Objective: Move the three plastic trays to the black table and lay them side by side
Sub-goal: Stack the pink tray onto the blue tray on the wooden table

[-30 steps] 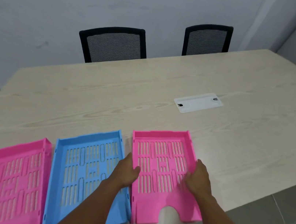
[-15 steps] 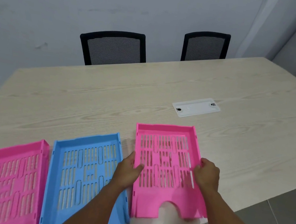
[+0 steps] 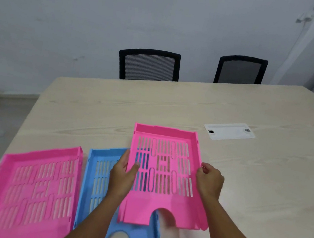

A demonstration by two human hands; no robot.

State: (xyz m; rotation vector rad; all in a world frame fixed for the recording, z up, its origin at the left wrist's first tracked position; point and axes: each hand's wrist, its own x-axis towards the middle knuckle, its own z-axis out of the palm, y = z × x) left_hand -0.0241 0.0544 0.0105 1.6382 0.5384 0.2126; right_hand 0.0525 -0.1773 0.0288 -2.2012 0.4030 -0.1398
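Three slotted plastic trays are near the front edge of a light wooden table [image 3: 194,108]. The right pink tray [image 3: 159,207] is lifted off the table and overlaps the right side of the blue tray [image 3: 97,183]. My left hand [image 3: 123,175] grips its left rim, thumb on top. My right hand [image 3: 210,179] grips its right rim. The other pink tray [image 3: 39,193] lies flat at the left, beside the blue one. No black table is in view.
A white cable cover plate [image 3: 229,130] is set into the table to the right. Two black mesh chairs [image 3: 150,64] [image 3: 240,70] stand behind the far edge against a grey wall. Grey floor shows left and lower right.
Both hands closed on the right pink tray's side rims and lifted it off the table, shifting it left over the blue tray. The camera view swung to the left.
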